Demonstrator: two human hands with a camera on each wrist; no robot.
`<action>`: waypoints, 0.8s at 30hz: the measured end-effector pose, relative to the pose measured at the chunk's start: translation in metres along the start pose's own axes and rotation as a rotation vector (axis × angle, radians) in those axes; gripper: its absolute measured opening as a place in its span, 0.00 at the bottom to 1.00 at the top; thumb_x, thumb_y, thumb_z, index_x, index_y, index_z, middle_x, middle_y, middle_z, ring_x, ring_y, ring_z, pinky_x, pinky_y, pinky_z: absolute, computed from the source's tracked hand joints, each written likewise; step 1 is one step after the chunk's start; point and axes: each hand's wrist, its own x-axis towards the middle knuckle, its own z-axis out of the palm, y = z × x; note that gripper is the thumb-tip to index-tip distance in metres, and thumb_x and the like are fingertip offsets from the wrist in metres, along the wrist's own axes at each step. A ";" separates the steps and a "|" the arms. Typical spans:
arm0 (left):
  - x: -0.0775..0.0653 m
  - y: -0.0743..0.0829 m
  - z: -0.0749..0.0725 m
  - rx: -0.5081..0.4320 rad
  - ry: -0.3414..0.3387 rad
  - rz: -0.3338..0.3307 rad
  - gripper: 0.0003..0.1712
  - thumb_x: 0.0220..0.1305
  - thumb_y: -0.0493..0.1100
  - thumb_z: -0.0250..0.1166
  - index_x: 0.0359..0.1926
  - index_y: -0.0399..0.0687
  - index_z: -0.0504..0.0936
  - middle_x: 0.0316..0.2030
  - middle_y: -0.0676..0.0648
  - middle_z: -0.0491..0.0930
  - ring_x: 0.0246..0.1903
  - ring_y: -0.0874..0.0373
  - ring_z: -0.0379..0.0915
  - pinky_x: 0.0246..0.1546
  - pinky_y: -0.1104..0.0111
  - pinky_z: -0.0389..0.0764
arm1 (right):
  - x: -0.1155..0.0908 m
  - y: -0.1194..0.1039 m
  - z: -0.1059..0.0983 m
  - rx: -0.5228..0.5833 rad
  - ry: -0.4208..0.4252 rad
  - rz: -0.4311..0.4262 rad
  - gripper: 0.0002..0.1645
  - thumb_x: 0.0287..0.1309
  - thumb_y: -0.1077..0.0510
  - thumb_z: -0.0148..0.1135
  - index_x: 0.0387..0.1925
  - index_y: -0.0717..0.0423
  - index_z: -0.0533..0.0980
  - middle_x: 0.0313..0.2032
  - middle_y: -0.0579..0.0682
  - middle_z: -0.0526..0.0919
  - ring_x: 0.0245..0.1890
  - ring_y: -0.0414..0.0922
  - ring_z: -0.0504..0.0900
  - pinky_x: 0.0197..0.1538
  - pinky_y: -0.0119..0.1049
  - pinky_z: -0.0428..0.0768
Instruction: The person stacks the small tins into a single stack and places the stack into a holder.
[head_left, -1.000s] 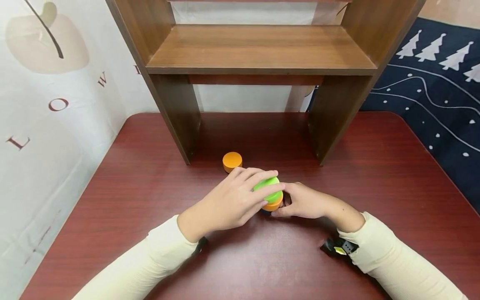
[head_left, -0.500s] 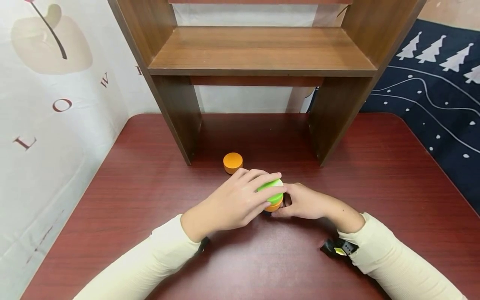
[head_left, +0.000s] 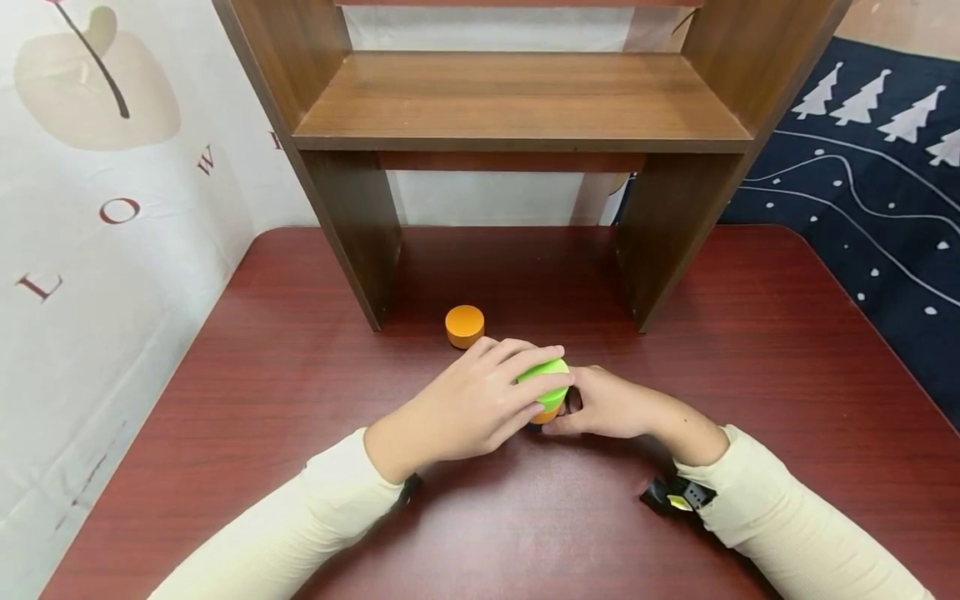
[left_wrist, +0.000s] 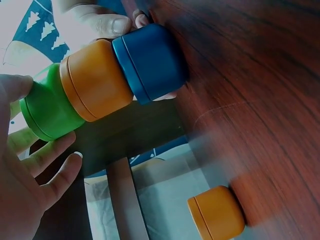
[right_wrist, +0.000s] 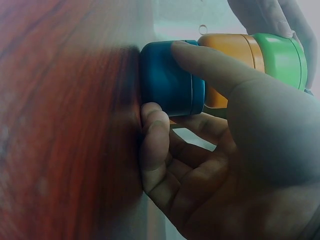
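Three small round lidded jars stand in a stack on the table. At the bottom is a blue jar (left_wrist: 152, 62), in the middle an orange jar (left_wrist: 97, 80), on top a green jar (head_left: 552, 397). My left hand (head_left: 476, 402) holds the green jar from the left, thumb on one side and fingers on the other. Low on the right, my right hand (head_left: 615, 403) grips the blue jar between thumb and curled fingers; the right wrist view shows its thumb (right_wrist: 215, 62) across the blue side. From the head view, the blue jar is mostly hidden.
A second orange jar (head_left: 465, 326) stands apart on the table, just beyond my left hand. Behind it rises a wooden shelf unit (head_left: 525, 96) with side panels reaching down to the red-brown table (head_left: 555, 517). Patterned cloths hang at left and right.
My left hand has shifted slightly to the right with the green jar, which now covers more of the orange jar beneath. The right hand and the separate orange jar have stayed put.
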 end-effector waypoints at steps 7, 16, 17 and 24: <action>0.000 0.000 -0.001 -0.026 -0.008 -0.030 0.25 0.69 0.52 0.63 0.65 0.57 0.75 0.65 0.47 0.74 0.59 0.54 0.74 0.51 0.60 0.76 | 0.001 0.000 0.001 -0.001 0.004 0.001 0.14 0.54 0.50 0.74 0.37 0.45 0.76 0.22 0.38 0.77 0.23 0.35 0.76 0.29 0.29 0.76; -0.002 -0.007 -0.002 -0.046 0.026 -0.070 0.28 0.70 0.60 0.60 0.66 0.56 0.74 0.64 0.48 0.74 0.61 0.55 0.72 0.55 0.60 0.72 | 0.000 -0.001 0.001 0.017 0.004 0.001 0.13 0.54 0.51 0.74 0.37 0.44 0.77 0.25 0.38 0.78 0.24 0.35 0.76 0.30 0.30 0.77; -0.002 -0.008 -0.002 -0.045 0.029 -0.074 0.28 0.69 0.60 0.60 0.66 0.56 0.75 0.64 0.48 0.74 0.60 0.55 0.72 0.55 0.60 0.72 | 0.000 -0.002 0.001 0.019 0.003 0.003 0.13 0.54 0.51 0.75 0.38 0.44 0.77 0.25 0.38 0.78 0.25 0.36 0.76 0.31 0.30 0.78; -0.003 -0.012 -0.002 -0.035 0.032 -0.101 0.30 0.69 0.61 0.60 0.66 0.55 0.75 0.64 0.48 0.75 0.61 0.54 0.72 0.55 0.59 0.72 | -0.001 -0.002 0.001 0.030 0.003 0.009 0.18 0.53 0.51 0.75 0.42 0.48 0.76 0.26 0.39 0.77 0.25 0.36 0.76 0.31 0.30 0.77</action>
